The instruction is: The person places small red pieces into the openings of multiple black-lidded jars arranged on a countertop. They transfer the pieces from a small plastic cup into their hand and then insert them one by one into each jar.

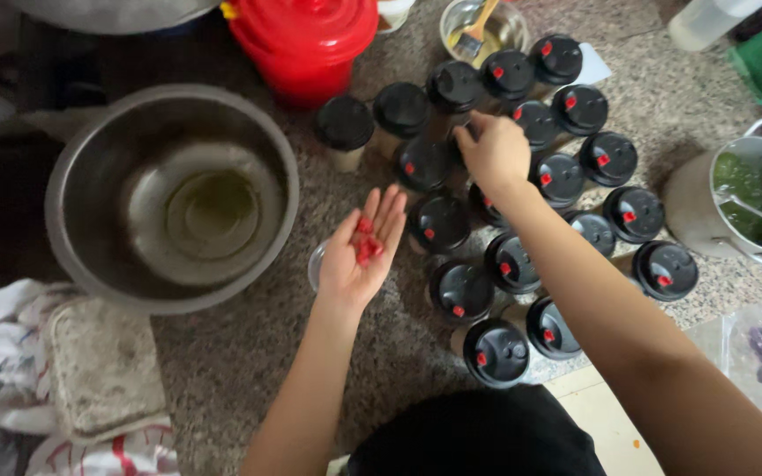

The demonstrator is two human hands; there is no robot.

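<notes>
My left hand (pixel 362 247) lies palm up over the counter with several small red plugs (pixel 366 243) resting in it. My right hand (pixel 492 150) reaches across to a black cup lid (pixel 454 88), fingers pinched at its near edge; whether it holds a plug is hidden. Several cups with black lids stand in a cluster on the granite counter (pixel 249 353); most lids, such as the nearest (pixel 496 353), carry a red plug. Two lids at the back left (pixel 344 122) show no red plug.
A large steel bowl (pixel 72 185) with a little liquid sits at left, a red lidded bucket (pixel 306 40) behind it. A steel pot (pixel 690 203) of green liquid stands at right. A small bowl with a brush (pixel 478 26) is at the back, cloths at bottom left.
</notes>
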